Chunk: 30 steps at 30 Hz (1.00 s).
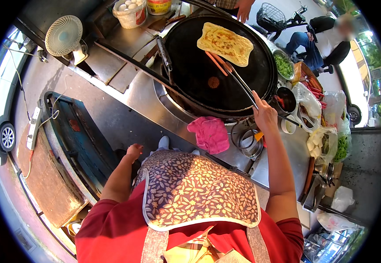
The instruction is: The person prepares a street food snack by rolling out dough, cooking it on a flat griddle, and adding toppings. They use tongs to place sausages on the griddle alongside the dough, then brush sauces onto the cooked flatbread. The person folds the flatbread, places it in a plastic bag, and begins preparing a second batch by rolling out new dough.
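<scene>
My right hand grips long metal tongs whose dark handle runs past my wrist side. The tongs' far end meets reddish sausage strips on a round black griddle. Just beyond the strips lies a browned flatbread, flat on the griddle and partly touching them. Nearer to me on the same surface is a small round reddish-brown piece or patch; which one I cannot tell. My left hand hangs low beside my floral apron, seemingly empty, its fingers half curled and partly hidden.
A pink cloth lies at the counter's front edge. Chopped greens fill a bowl right of the griddle, near a dark pot and plastic bags. Leftward stand a fan and an egg bucket. Two people are beyond.
</scene>
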Each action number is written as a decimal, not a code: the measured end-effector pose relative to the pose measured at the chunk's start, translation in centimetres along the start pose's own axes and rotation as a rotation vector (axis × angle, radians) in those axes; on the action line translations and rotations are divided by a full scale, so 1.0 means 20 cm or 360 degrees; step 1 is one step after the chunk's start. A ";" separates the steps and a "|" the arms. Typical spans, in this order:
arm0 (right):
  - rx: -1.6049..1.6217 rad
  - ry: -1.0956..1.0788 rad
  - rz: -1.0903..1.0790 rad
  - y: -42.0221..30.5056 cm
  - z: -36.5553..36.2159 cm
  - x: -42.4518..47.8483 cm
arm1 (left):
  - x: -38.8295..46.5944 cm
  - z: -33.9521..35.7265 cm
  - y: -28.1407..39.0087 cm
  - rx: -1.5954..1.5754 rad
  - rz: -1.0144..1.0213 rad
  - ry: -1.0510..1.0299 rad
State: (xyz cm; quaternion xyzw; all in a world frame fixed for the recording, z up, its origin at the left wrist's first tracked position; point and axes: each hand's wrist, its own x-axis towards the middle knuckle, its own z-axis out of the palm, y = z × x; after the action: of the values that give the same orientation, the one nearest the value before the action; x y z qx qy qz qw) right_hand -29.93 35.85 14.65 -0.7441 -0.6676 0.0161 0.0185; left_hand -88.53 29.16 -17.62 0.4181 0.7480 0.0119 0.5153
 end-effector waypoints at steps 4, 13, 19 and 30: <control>0.0461 -0.0061 -0.0009 0.12 0.05 0.04 | -0.04 0.00 -0.01 0.0024 0.0043 0.0003; 0.1666 -0.0413 0.0571 0.13 0.03 -0.04 | -0.08 0.03 -0.12 -0.0036 -0.0119 0.0010; 0.0349 0.0156 0.0001 -0.09 0.11 -0.02 | -0.10 0.01 -0.10 -0.0043 -0.0032 -0.0025; 0.1760 -0.0604 0.0569 0.12 0.06 -0.08 | -0.08 0.01 0.00 -0.0018 0.0069 -0.0002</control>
State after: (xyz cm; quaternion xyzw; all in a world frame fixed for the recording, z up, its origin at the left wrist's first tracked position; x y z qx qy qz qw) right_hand -27.69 34.01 13.24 -0.7090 -0.4167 0.4953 0.2798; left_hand -88.13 28.16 -16.50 0.4313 0.7383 0.0268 0.5179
